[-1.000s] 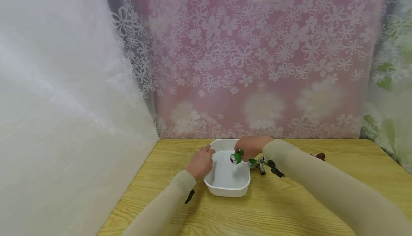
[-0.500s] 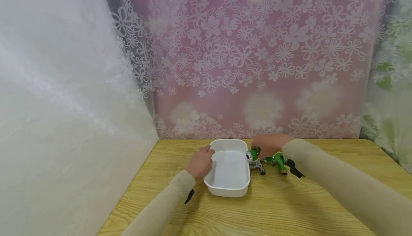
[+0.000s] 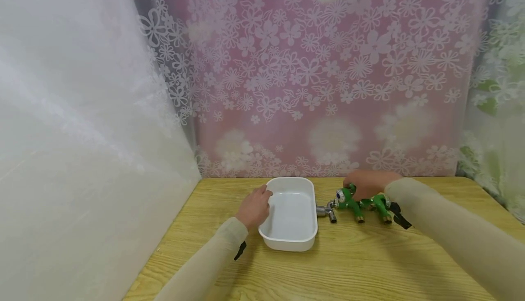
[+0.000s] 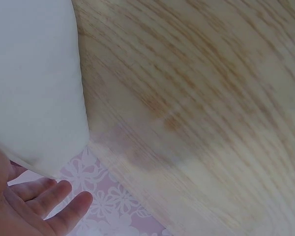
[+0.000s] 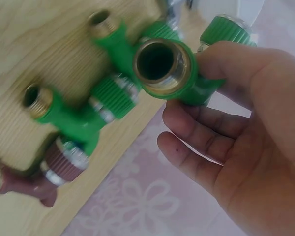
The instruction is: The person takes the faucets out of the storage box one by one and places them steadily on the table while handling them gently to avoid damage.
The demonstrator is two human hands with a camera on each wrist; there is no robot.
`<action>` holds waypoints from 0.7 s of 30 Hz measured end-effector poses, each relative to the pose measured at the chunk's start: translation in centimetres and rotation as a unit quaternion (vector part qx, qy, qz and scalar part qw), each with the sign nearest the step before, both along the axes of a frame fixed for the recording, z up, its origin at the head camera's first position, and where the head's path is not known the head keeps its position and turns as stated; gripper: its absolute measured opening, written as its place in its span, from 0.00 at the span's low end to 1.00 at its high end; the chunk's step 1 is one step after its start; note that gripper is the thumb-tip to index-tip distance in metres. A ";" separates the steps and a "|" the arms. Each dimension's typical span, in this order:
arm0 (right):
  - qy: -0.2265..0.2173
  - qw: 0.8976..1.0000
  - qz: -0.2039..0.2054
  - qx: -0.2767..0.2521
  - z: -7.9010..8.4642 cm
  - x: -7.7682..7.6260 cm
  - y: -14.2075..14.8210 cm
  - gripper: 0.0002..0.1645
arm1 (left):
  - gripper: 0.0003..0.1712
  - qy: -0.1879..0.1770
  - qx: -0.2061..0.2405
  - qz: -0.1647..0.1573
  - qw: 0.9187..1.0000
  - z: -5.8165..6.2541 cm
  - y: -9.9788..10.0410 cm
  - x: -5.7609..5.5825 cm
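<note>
My right hand [image 3: 369, 184], gripping a green pipe fitting [image 3: 348, 198], has carried it out of the white tub [image 3: 292, 241] to the table [image 3: 352, 264]. My left hand [image 3: 255, 207], relaxed, steadies the tub.

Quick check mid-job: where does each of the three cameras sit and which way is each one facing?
Head: worn on the head, looking forward and down at the wooden table; both sleeved forearms, left hand and right hand show.
Left wrist: on the left wrist, facing the white tub; left-hand fingers show.
Right wrist: on the right wrist, facing the green pipe fittings; palm shows.
Shared: head and left wrist both show the tub.
</note>
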State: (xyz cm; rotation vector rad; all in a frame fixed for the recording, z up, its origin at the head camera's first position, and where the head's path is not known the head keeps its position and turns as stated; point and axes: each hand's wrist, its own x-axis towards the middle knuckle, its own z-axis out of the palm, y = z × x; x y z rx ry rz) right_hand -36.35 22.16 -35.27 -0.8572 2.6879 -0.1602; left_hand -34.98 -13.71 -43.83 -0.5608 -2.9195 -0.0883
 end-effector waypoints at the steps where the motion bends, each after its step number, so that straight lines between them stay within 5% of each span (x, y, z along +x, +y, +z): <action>1: 0.004 1.000 0.004 -0.001 -0.1 0.0 0.5 0.23 | 0.20 0.000 0.000 0.000 1.000 0.0 0.0 0.0; 21: 0.014 0.999 -0.036 -0.023 -2.3 -0.3 9.9 0.25 | 0.20 -0.009 0.017 -0.001 1.000 -0.1 -0.2 0.0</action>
